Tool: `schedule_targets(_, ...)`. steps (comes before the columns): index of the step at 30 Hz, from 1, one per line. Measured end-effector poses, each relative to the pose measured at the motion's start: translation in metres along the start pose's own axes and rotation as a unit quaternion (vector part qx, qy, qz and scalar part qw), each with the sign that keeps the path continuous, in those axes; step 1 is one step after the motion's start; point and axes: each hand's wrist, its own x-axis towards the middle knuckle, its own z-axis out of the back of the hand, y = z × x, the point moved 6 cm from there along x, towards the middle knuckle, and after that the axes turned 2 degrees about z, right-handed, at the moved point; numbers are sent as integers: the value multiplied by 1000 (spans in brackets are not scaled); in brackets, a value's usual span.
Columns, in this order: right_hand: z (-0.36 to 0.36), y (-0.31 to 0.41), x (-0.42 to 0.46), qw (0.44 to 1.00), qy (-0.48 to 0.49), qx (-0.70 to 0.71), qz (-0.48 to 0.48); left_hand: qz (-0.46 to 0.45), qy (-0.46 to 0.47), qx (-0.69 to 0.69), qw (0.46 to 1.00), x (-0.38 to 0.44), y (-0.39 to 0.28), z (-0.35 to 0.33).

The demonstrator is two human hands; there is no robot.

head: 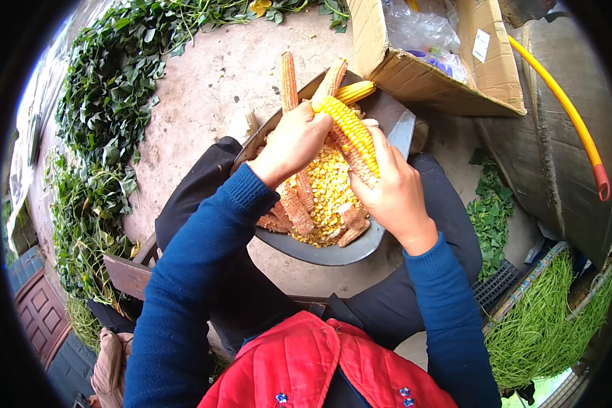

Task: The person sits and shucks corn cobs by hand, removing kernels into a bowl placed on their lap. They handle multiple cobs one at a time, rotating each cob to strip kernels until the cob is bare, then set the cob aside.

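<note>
My left hand (298,140) and my right hand (395,191) both grip a yellow corn cob (351,127), tilted over a dark metal pan (319,256). Part of its side is stripped to the bare pinkish core. My left hand has its upper end, my right hand its lower end. Below lie loose corn kernels (329,188) and several bare cobs (294,206). A stripped cob (288,81) and another one (332,76) stick up past the pan's far side. Beside them rests a cob with kernels on it (357,92).
A cardboard box (438,84) holding clear plastic stands at the far right. A yellow hose (561,89) curves beside it. Leafy green vines (107,86) are heaped on the left. Cut green stems (535,326) fill a container at lower right. A wooden bench end (127,275) shows at left.
</note>
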Motion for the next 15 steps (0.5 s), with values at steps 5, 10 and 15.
schedule_targets(5,12,-4,4,999,16,-36,5,81,28,-151,985,-15,-16,-6)
schedule_targets(10,22,-7,5,1000,4,-21,-20,68,71,-322,942,-15,-14,-9)
schedule_targets(15,22,-8,3,999,2,-36,-16,103,84,-305,943,-14,-13,-6)
